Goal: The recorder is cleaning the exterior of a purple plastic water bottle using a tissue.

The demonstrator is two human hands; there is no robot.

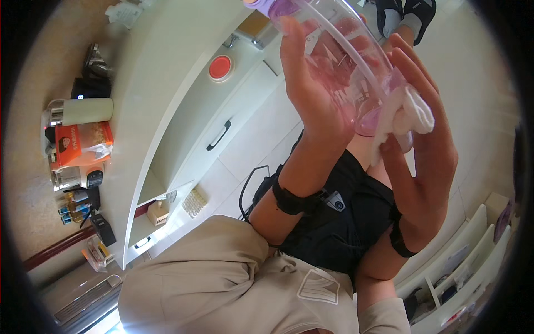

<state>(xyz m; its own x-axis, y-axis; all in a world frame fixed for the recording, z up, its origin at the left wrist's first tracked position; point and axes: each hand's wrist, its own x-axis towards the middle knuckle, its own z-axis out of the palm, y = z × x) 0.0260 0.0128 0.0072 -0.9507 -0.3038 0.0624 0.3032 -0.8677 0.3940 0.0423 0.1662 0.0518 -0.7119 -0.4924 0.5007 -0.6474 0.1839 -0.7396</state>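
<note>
My left hand [313, 87] grips a clear, pink-tinted container [333, 46] from below and one side, its thumb up along the wall. A lilac collar [267, 6] circles the container's end at the picture's top edge, where part of it is cut off. With my right hand [425, 154] I pinch a folded white cloth [406, 112] between thumb and fingers. The cloth touches the container's lower end, and the fingers reach up along its far side. Both wrists wear black straps.
On the left, a white counter [142, 83] carries a pale green flask [87, 111], an orange food bag [83, 144] and small bottles [75, 208]. Below are a red-lidded tub [220, 67], a black-handled drawer front [219, 135] and a tissue box [158, 213]. White shelves [454, 259] stand at right.
</note>
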